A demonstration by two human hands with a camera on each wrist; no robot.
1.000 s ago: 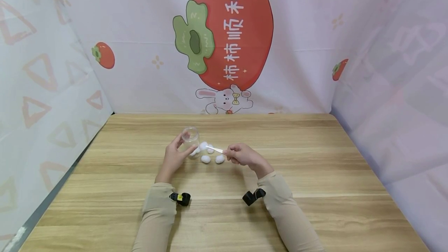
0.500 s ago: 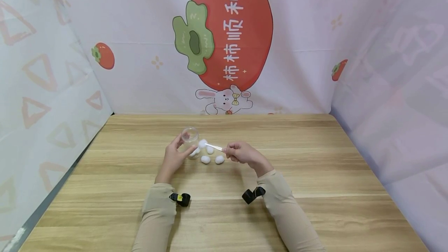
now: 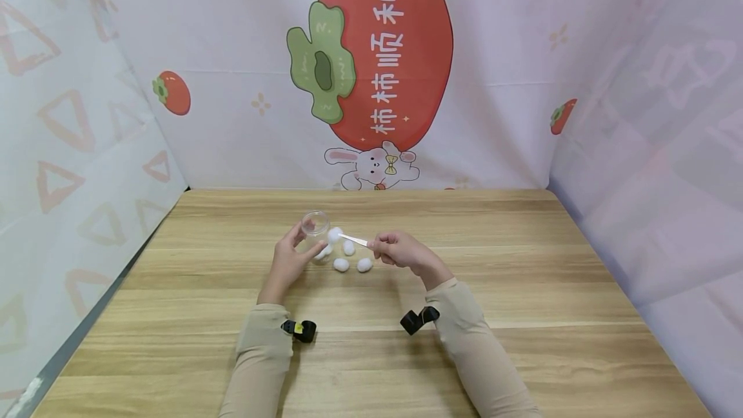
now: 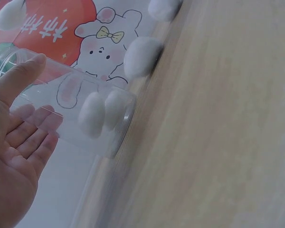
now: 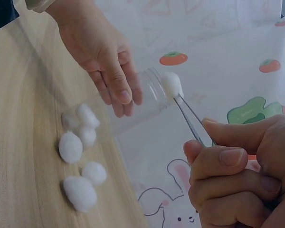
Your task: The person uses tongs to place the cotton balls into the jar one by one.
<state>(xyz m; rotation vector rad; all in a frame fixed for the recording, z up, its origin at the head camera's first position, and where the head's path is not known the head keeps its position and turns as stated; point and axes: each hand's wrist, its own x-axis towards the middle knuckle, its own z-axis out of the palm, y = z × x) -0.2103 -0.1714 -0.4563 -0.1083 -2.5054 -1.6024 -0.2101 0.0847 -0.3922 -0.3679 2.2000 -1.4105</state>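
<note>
Handling a cotton ball (image 5: 172, 85) w/ tweezers (image 3: 354, 239): soft stuff, go easy

So the ball's in the tweezer tips, right up by the top of a see-through jar (image 4: 76, 90), not inside it. Prob weighs next to nothing, squishy, not slippery, hard to break; worst case it dents or sheds fluff imo. I'd grab it mid-body, not by a wisp. Right hand (image 3: 403, 253) pinches the tweezers. Left hand (image 3: 290, 253) holds the jar, thumb 1 side, fingers the other. Jar's prob light, stiff + a bit slick, so mid-wall is a decent hold. At least 2 balls inside (image 4: 91, 115), 3 loose balls (image 3: 341, 264) beside it on the wood table (image 3: 371, 353).

Writing: backdrop (image 3: 499, 128) has 4 Chinese characters (image 3: 387, 60), 柿柿顺利, sideways on the big red persimmon (image 3: 426, 31). Yellow tag (image 3: 298, 328) by the left wrist = too small to read. No brand I can see on jar or tweezers.
</note>
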